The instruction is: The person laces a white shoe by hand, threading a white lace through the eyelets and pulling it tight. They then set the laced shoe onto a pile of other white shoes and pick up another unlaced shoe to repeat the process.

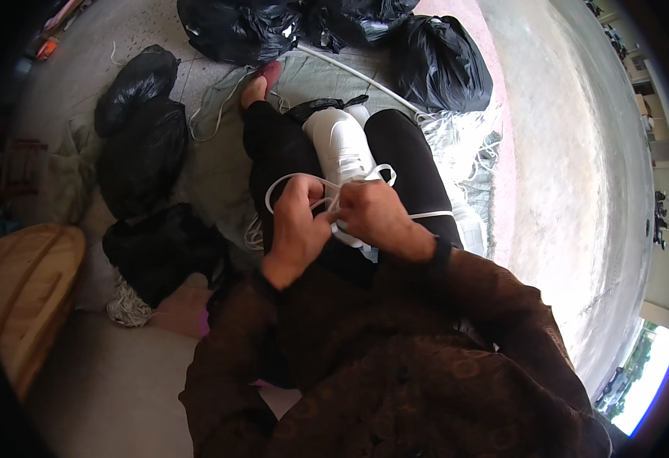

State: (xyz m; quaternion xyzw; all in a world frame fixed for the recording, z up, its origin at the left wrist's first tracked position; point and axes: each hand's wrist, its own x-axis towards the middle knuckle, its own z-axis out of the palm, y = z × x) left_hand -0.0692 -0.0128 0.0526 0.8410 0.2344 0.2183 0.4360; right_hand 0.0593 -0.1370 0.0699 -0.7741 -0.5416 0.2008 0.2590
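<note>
A white sneaker [336, 139] rests between my thighs, its toe pointing away from me. Over its upper end, both my hands meet with fingers closed on a white shoelace [278, 183]. The lace loops out to the left of my left hand [301, 227], and another loop rises beside my right hand [374, 216]. One lace end runs right across my thigh. My fingertips hide the crossing of the lace and part of the shoe's opening. Behind this sneaker shows part of a second white shoe [358, 114].
Black plastic bags [441, 65] lie ahead, with more black bags [145, 156] at the left. A white rod [357, 74] slants beyond my legs. Loose white laces [460, 145] are heaped at my right. A wooden board [33, 294] stands at the lower left.
</note>
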